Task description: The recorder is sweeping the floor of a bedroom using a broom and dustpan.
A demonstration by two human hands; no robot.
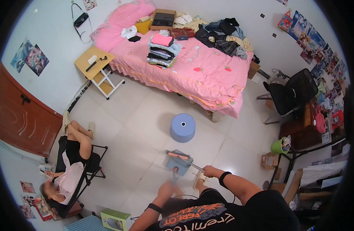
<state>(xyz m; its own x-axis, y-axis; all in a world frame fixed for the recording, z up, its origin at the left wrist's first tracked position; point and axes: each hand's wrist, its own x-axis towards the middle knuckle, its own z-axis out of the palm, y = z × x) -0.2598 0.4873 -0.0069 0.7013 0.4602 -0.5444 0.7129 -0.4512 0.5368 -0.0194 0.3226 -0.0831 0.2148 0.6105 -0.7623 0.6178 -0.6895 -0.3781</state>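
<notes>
My right hand (210, 171) grips the grey pole of a broom (178, 156), whose orange-topped head lies over the rear part of a blue-grey dustpan (181, 168). My left hand (166, 190), somewhat blurred, is closed around the upper end of the dustpan's handle, close to my body. Both tools are low over the tiled floor in front of my feet. Just beyond them stands a blue round plastic stool (183, 127). Whether any dirt lies in the pan cannot be told.
A person (71, 173) reclines in a black folding chair at left. Ahead stand a pink-covered bed (205, 78) with stacked clothes and a small wheeled table (93, 62). At right are a black chair (292, 92), a green bin (278, 146) and a cardboard box (269, 161). A green box (114, 220) stands at lower left.
</notes>
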